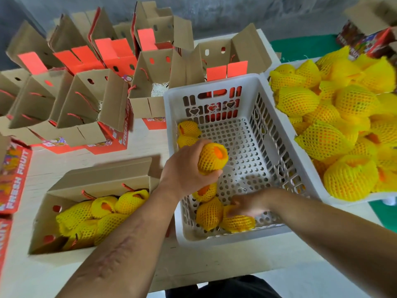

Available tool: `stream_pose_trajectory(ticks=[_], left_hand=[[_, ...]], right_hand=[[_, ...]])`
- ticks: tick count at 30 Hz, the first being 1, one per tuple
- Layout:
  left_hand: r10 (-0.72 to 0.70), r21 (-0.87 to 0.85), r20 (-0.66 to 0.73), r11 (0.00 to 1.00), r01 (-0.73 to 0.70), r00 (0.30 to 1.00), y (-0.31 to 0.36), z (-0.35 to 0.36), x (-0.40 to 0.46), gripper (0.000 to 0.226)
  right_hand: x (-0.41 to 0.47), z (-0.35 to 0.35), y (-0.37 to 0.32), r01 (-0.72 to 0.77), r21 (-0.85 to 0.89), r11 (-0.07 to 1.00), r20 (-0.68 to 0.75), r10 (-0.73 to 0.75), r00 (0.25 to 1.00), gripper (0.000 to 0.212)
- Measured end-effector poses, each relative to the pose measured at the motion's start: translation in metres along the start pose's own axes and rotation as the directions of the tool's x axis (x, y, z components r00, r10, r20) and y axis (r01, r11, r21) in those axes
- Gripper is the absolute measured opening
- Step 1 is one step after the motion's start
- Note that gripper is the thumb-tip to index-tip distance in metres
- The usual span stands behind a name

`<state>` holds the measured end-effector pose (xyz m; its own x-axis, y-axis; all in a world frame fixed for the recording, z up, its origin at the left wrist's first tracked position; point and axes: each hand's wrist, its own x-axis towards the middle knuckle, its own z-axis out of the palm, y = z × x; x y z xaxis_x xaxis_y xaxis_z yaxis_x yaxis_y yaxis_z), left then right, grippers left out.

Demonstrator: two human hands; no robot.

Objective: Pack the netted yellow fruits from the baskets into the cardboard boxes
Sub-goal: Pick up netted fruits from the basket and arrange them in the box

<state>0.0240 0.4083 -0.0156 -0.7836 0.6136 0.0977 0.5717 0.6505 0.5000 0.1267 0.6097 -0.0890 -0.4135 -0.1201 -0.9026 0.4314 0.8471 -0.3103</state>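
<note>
At the centre of the frame the left hand (187, 168) holds a netted yellow fruit (212, 158) above the white plastic basket (217, 88), its fingers curled round the lower part of the fruit while the orange flesh shows through the open top of the foam net. Lower and to the right, the right hand (249, 204) reaches down into the basket's near corner and rests on another netted fruit (238, 222); its fingers are bent over the fruit, though the frame does not show whether they actually close on it. Two more netted fruits (208, 212) lie just beside that one against the basket's near wall, and another pair (188, 132) sits in the far left corner, leaving most of the perforated floor bare.

At the lower left an open cardboard box (101, 176) stands just beside the basket, holding several netted fruits (103, 216) and showing red cord handles at its rim. Along the right edge a second white basket (307, 157) touches the first and is heaped with netted fruits (343, 125). Across the upper left stands a cluster of open boxes with red flaps (90, 91), and a printed red box reading FRESH FRUIT (15, 179) lies at the left edge. All of it rests on a pale table (204, 259).
</note>
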Motion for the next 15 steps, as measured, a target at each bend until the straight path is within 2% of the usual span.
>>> stream_pose_trajectory(ticks=[1,3,6,8,9,11,13,14,15], left_hand=[[0.009,0.015,0.003,1.000,-0.009,1.000,0.000,0.000,0.000,0.079],[-0.002,0.027,-0.004,1.000,0.002,1.000,-0.002,0.002,0.001,0.075],[-0.024,-0.019,-0.037,1.000,0.023,0.999,-0.002,0.004,0.000,0.072],[-0.006,-0.103,-0.055,0.995,0.001,0.998,-0.002,0.002,-0.003,0.071],[0.003,-0.175,-0.061,0.984,-0.014,0.998,-0.001,0.000,-0.005,0.068],[-0.024,-0.406,-0.089,0.914,-0.015,0.996,-0.001,-0.005,-0.014,0.060],[-0.103,-0.642,-0.118,0.767,0.003,0.988,-0.001,-0.013,-0.028,0.055],[-0.133,-0.718,-0.126,0.696,0.002,0.983,-0.003,-0.018,-0.036,0.053],[-0.150,-0.770,-0.117,0.638,0.006,0.982,-0.004,-0.024,-0.045,0.052]], right_hand=[[0.000,0.007,0.000,-0.031,-0.112,0.993,0.055,0.038,0.998,0.098],[0.002,0.010,-0.004,-0.017,-0.175,0.984,-0.017,0.014,1.000,0.114],[-0.003,0.006,-0.022,-0.002,-0.293,0.956,-0.100,-0.029,0.995,0.105],[-0.014,0.000,-0.025,-0.050,-0.287,0.957,-0.135,0.011,0.991,0.096],[-0.024,-0.005,-0.024,-0.066,-0.220,0.973,-0.170,0.029,0.985,0.095],[-0.053,-0.018,-0.018,-0.013,0.042,0.999,-0.253,0.024,0.967,0.085],[-0.082,-0.021,-0.021,0.193,0.358,0.913,-0.392,-0.041,0.919,0.049],[-0.094,-0.018,-0.029,0.291,0.440,0.850,-0.478,-0.053,0.877,0.041],[-0.101,-0.015,-0.042,0.377,0.485,0.789,-0.555,-0.055,0.830,0.046]])
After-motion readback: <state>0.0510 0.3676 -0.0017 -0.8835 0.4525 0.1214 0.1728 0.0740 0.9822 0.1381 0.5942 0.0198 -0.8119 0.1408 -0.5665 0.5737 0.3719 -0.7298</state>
